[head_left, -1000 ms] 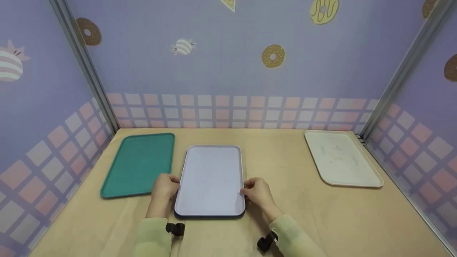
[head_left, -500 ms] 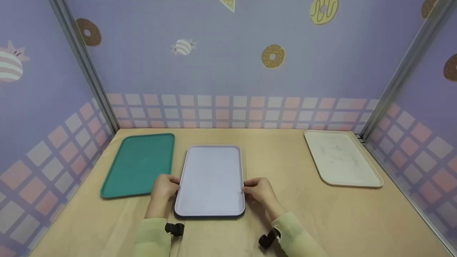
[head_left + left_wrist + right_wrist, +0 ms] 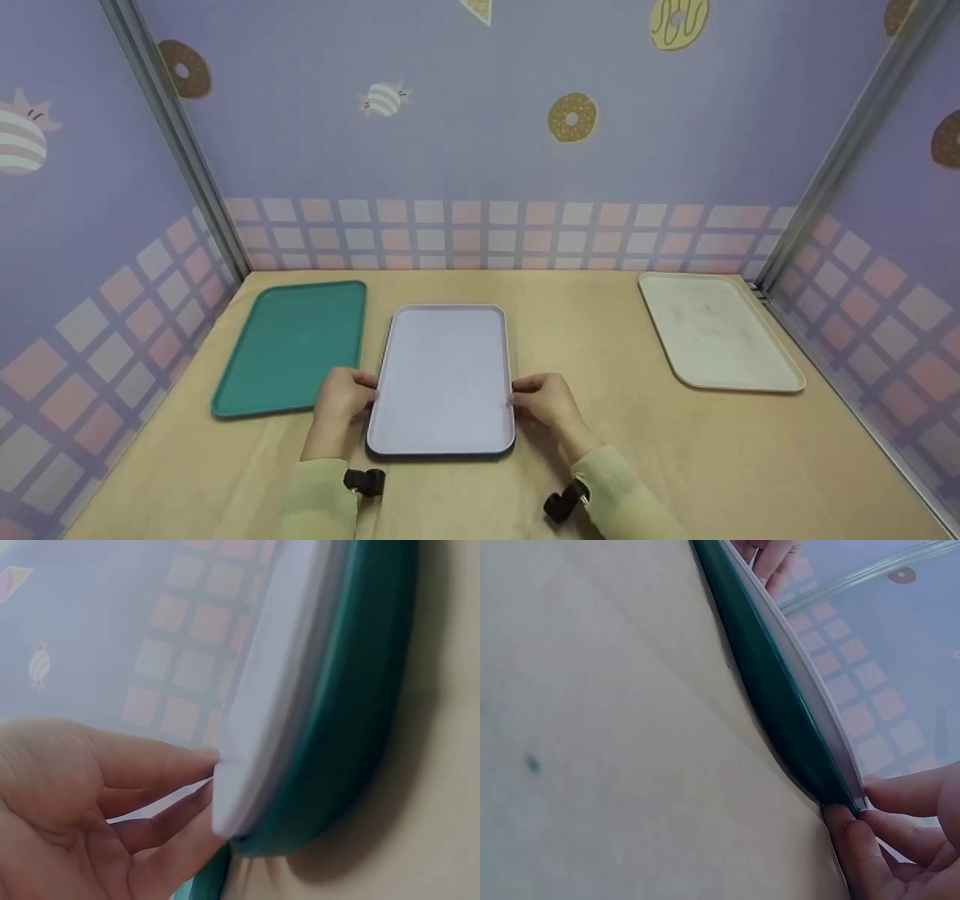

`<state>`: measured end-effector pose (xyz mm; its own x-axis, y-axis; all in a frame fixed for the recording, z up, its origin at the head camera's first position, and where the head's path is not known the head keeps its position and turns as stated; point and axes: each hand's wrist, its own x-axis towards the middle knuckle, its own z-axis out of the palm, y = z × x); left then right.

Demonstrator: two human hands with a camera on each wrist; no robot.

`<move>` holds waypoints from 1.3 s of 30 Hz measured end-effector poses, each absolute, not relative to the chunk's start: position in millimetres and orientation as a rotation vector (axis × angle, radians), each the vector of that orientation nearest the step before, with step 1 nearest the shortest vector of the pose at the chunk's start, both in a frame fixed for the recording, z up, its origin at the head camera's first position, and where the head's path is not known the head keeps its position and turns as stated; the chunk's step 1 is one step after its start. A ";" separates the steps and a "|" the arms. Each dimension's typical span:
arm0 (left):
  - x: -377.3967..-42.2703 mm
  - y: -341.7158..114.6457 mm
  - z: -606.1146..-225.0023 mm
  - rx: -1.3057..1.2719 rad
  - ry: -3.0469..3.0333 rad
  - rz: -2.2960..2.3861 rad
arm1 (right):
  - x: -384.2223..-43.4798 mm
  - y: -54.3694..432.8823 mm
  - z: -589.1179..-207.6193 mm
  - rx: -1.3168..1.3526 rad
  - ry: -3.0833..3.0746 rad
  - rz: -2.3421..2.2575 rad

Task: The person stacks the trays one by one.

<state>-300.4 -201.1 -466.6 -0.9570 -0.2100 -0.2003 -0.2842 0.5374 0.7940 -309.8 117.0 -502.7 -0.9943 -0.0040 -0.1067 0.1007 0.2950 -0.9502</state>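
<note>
A pale lavender tray (image 3: 442,375) lies upright in front of me, stacked on a dark green tray (image 3: 769,682) whose edge shows beneath it. At the lavender tray's left side my left hand (image 3: 343,396) pinches the rim, fingertips against it in the left wrist view. My right hand (image 3: 546,405) holds the opposite side. In the right wrist view its thumb (image 3: 907,793) meets the lavender rim, while a finger sits lower, at the green edge. Most of the lower tray is hidden under the upper one.
Left of the stack lies a teal tray (image 3: 300,345), its near right corner behind my left hand. A cream tray (image 3: 720,330) with grey smudges lies at the far right of the wooden table (image 3: 600,330). Patterned walls (image 3: 480,150) enclose the back and sides.
My right hand has shifted a little to the right, its thumb drawn back to the rim. The trays stay in place, and the left hand has barely moved.
</note>
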 end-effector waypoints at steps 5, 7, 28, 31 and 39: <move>-298.0 -216.0 -461.4 -0.465 2.573 1.519 | -310.2 117.6 -503.8 0.067 2.473 -1.792; -295.7 -225.6 -458.6 -0.491 2.555 1.555 | -310.5 118.1 -504.0 0.054 2.486 -1.778; -291.2 -344.6 -449.1 -0.891 2.862 1.387 | -311.7 117.9 -504.0 0.067 2.468 -1.782; -290.5 -361.7 -450.1 -0.950 2.838 1.366 | -312.0 117.7 -504.0 0.062 2.465 -1.786; -286.1 -390.4 -463.0 -0.950 2.829 1.296 | -312.1 119.1 -505.8 0.052 2.462 -1.802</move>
<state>-286.1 -390.4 -463.0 -0.8239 -0.5505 -0.1350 -0.4617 0.5136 0.7233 -312.1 119.1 -505.8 -0.9954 -0.0259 -0.0925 0.0803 0.3035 -0.9494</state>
